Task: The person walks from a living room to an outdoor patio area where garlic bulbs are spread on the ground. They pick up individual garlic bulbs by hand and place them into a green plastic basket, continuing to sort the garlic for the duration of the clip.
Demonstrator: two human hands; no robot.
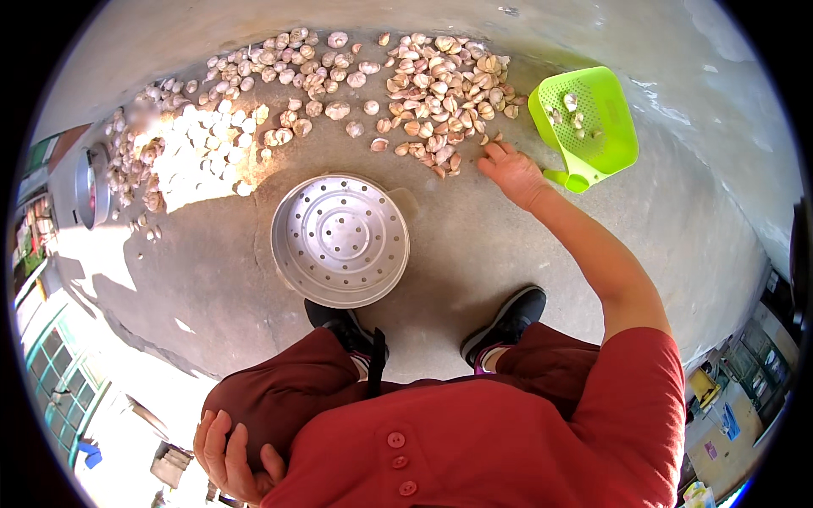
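Observation:
My right hand [513, 173] reaches down to the concrete floor at the lower right edge of a heap of garlic cloves [438, 95]; its fingertips are by a few cloves, and whether they pinch one cannot be told. Just right of it lies a bright green plastic colander [606, 127] with a handle and a few garlic pieces inside. My left hand [232, 454] rests against my left knee, fingers loosely spread, holding nothing. A round aluminium steamer basket [341, 241] with holes stands on the floor before my feet, with no garlic in it.
Whole garlic bulbs [305, 66] are spread along the wall at the upper left, some in bright sunlight. A metal basin [93, 187] stands at the far left. My black shoes [505, 324] are near the steamer basket. A pale wall [692, 95] curves around the back and right.

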